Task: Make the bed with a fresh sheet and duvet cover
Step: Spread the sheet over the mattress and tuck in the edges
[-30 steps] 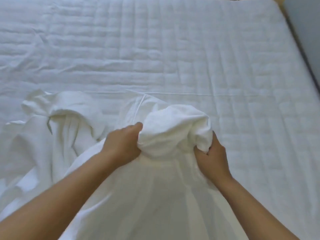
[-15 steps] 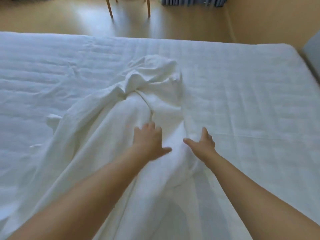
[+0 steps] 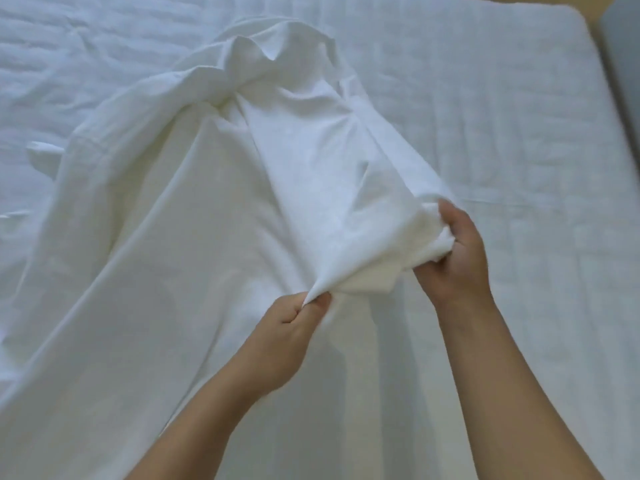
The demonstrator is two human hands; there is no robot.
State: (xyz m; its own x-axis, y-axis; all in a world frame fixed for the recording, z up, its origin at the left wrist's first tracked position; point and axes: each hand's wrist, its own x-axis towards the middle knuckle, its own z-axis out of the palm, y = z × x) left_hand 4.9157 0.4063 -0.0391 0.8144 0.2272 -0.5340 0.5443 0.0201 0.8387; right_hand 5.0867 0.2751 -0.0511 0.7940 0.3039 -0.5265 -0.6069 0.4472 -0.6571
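A white sheet [image 3: 194, 209] lies bunched and partly spread over the quilted white mattress [image 3: 502, 140], with a crumpled peak toward the far side. My left hand [image 3: 287, 337] pinches a fold of the sheet between thumb and fingers near the middle. My right hand [image 3: 457, 251] grips a gathered wad of the same sheet, a little farther and to the right. The cloth is stretched taut between both hands and lifted off the mattress. Both forearms reach in from the bottom edge.
The mattress's far right corner [image 3: 571, 19] shows at the top right, with a strip of tan floor and a grey surface [image 3: 623, 81] beyond the right edge. Bare quilted mattress extends to the right and the far left.
Half a second ago both hands lay open on the thrown-out sheet. Now each hand has closed on a fold and lifted it, and the view has tilted down.
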